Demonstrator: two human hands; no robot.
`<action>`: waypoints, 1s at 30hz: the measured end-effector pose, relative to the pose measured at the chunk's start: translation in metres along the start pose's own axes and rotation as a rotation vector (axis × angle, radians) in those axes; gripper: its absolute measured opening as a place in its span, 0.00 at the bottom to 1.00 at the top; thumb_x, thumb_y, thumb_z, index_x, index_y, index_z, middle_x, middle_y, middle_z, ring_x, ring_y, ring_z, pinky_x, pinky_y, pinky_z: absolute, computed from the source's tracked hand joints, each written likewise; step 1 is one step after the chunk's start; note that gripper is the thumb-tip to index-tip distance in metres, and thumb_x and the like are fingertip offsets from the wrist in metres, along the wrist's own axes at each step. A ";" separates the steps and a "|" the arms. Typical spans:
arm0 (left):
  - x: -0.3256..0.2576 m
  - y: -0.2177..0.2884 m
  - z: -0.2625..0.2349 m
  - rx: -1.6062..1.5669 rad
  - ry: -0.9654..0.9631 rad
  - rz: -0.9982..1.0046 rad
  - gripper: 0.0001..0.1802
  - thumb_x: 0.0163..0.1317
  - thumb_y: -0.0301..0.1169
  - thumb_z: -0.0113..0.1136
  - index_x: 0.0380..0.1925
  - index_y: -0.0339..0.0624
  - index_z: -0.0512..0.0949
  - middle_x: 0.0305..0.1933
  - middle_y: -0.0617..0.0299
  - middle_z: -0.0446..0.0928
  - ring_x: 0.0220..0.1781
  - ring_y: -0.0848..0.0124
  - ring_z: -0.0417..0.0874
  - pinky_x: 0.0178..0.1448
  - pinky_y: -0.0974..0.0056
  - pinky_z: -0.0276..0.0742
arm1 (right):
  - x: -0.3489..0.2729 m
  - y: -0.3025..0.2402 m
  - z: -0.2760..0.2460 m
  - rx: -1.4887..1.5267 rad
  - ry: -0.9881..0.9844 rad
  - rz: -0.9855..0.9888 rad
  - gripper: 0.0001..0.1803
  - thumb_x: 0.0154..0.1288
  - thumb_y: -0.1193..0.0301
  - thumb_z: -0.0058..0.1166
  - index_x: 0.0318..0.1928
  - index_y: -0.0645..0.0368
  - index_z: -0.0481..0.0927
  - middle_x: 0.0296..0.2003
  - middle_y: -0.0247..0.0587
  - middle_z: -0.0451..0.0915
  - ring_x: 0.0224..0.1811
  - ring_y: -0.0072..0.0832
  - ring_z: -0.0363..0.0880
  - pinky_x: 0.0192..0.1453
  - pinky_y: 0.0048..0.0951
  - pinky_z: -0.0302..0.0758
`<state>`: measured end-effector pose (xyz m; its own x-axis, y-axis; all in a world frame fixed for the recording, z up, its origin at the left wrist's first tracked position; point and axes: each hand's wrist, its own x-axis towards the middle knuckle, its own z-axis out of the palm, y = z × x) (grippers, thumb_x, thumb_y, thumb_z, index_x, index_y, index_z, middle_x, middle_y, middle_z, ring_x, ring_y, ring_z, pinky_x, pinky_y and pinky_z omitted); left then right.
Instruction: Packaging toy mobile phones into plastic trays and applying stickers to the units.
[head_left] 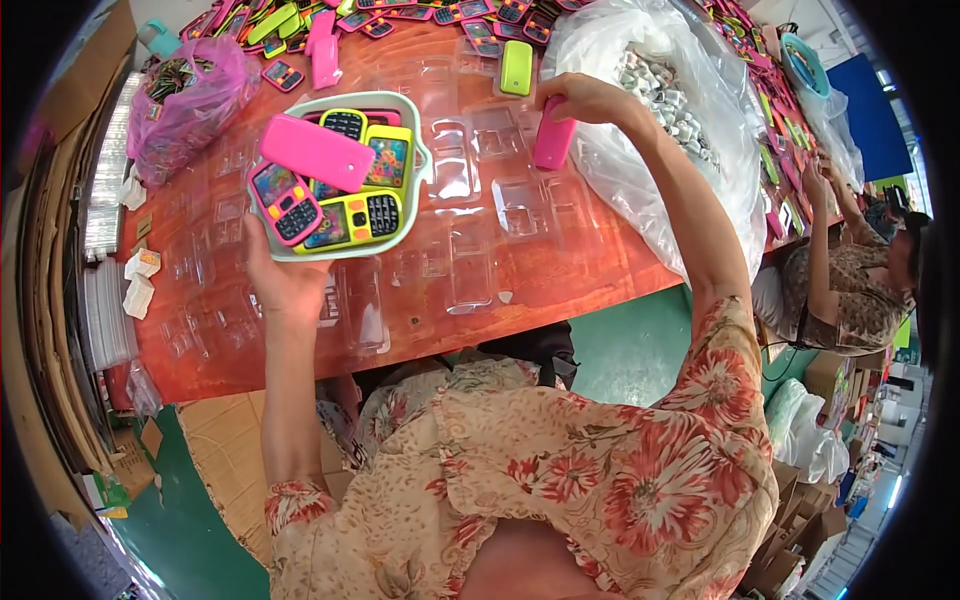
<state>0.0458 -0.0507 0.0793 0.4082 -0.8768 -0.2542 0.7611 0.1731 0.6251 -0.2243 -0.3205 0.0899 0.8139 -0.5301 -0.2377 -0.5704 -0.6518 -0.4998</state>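
Observation:
My left hand (287, 275) grips the near left edge of a pale plastic basin (423, 165), its fingers partly hidden beneath it. Several toy phones lie in the basin: a pink one face down (318, 152) on top, a pink one with keys showing (287, 205), and a yellow one (352, 222) near the front. Out to the right, my right hand (590, 98) pinches a pink toy phone (553, 135) by its upper end, over the clear blister trays (470, 260). Just left of that hand, a lime-green toy phone (516, 68) rests face down in a tray.
A big clear bag of small whitish parts (665, 105) sits right of my right hand. Piled toy phones (290, 22) line the far edge. A pink bag (190, 105) stands at left on the red table (250, 350). Another person (845, 275) works at far right.

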 end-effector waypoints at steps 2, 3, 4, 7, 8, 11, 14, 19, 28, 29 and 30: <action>-0.006 -0.006 -0.002 -0.027 0.012 -0.022 0.28 0.59 0.51 0.38 0.53 0.46 0.61 0.54 0.59 0.64 0.55 0.63 0.65 0.55 0.52 0.63 | 0.011 0.007 0.012 -0.041 0.026 -0.013 0.16 0.44 0.80 0.48 0.38 0.62 0.74 0.32 0.41 0.76 0.35 0.27 0.73 0.41 0.25 0.69; -0.008 -0.009 -0.002 -0.039 0.030 -0.030 0.28 0.59 0.51 0.38 0.53 0.45 0.61 0.54 0.59 0.65 0.55 0.63 0.65 0.56 0.53 0.63 | 0.013 0.011 0.020 -0.019 0.070 -0.049 0.18 0.44 0.81 0.49 0.41 0.62 0.74 0.35 0.44 0.76 0.38 0.31 0.74 0.44 0.27 0.70; -0.009 -0.012 -0.006 -0.065 0.007 -0.035 0.27 0.59 0.50 0.39 0.53 0.44 0.61 0.53 0.59 0.65 0.55 0.64 0.66 0.56 0.54 0.63 | 0.015 0.011 0.029 -0.063 0.159 -0.082 0.18 0.44 0.81 0.49 0.41 0.62 0.74 0.36 0.45 0.76 0.39 0.33 0.74 0.44 0.28 0.70; -0.015 -0.017 -0.001 -0.053 0.009 -0.038 0.27 0.59 0.50 0.39 0.52 0.44 0.61 0.52 0.61 0.66 0.54 0.66 0.66 0.55 0.55 0.64 | 0.011 0.023 0.051 -0.182 0.280 -0.220 0.17 0.47 0.80 0.49 0.42 0.61 0.73 0.40 0.48 0.74 0.42 0.39 0.72 0.45 0.30 0.70; -0.017 -0.019 -0.002 -0.055 0.012 -0.035 0.27 0.59 0.50 0.39 0.52 0.44 0.61 0.52 0.61 0.66 0.54 0.66 0.66 0.55 0.55 0.64 | 0.004 0.017 0.059 -0.161 0.387 -0.239 0.18 0.47 0.80 0.48 0.43 0.61 0.73 0.41 0.48 0.73 0.41 0.40 0.72 0.45 0.30 0.71; -0.021 -0.022 -0.003 -0.055 0.024 -0.061 0.26 0.59 0.50 0.38 0.52 0.46 0.61 0.52 0.62 0.66 0.54 0.66 0.67 0.54 0.56 0.64 | -0.022 -0.010 0.074 -0.154 0.578 -0.276 0.18 0.49 0.79 0.48 0.44 0.60 0.71 0.43 0.48 0.71 0.40 0.44 0.72 0.42 0.33 0.71; -0.023 -0.030 -0.006 -0.061 0.041 -0.033 0.28 0.58 0.52 0.40 0.52 0.46 0.62 0.54 0.59 0.65 0.55 0.62 0.65 0.56 0.53 0.62 | -0.063 -0.029 0.099 -0.099 0.600 -0.074 0.17 0.50 0.77 0.49 0.44 0.60 0.71 0.40 0.47 0.72 0.38 0.45 0.72 0.39 0.35 0.70; -0.032 -0.042 -0.003 -0.039 -0.018 -0.069 0.27 0.57 0.53 0.41 0.49 0.48 0.64 0.48 0.64 0.70 0.50 0.68 0.70 0.51 0.57 0.67 | -0.112 -0.047 0.129 -0.298 0.632 -0.127 0.15 0.50 0.76 0.50 0.42 0.61 0.71 0.37 0.48 0.73 0.35 0.45 0.72 0.37 0.35 0.70; -0.042 -0.067 0.018 0.036 -0.028 -0.030 0.28 0.59 0.54 0.35 0.53 0.49 0.60 0.51 0.64 0.67 0.52 0.70 0.69 0.53 0.58 0.66 | -0.067 -0.168 0.087 -0.233 0.853 -0.191 0.19 0.40 0.61 0.60 0.31 0.60 0.71 0.23 0.42 0.74 0.28 0.35 0.72 0.32 0.36 0.67; -0.042 -0.067 0.021 0.040 -0.028 -0.041 0.28 0.59 0.54 0.34 0.53 0.49 0.60 0.51 0.64 0.67 0.52 0.70 0.69 0.53 0.58 0.66 | -0.056 -0.173 0.093 -0.303 0.846 -0.176 0.20 0.39 0.62 0.60 0.30 0.60 0.69 0.25 0.43 0.73 0.30 0.36 0.72 0.34 0.38 0.66; -0.041 -0.068 0.025 0.016 -0.022 -0.044 0.28 0.59 0.54 0.34 0.53 0.49 0.60 0.51 0.63 0.67 0.52 0.69 0.69 0.54 0.57 0.66 | -0.047 -0.177 0.097 -0.344 0.842 -0.151 0.22 0.38 0.63 0.61 0.34 0.59 0.69 0.27 0.42 0.73 0.31 0.35 0.72 0.34 0.36 0.66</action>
<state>-0.0349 -0.0374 0.0655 0.3638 -0.8928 -0.2656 0.7695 0.1273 0.6259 -0.1509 -0.1276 0.1088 0.6104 -0.5580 0.5622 -0.5757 -0.8000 -0.1690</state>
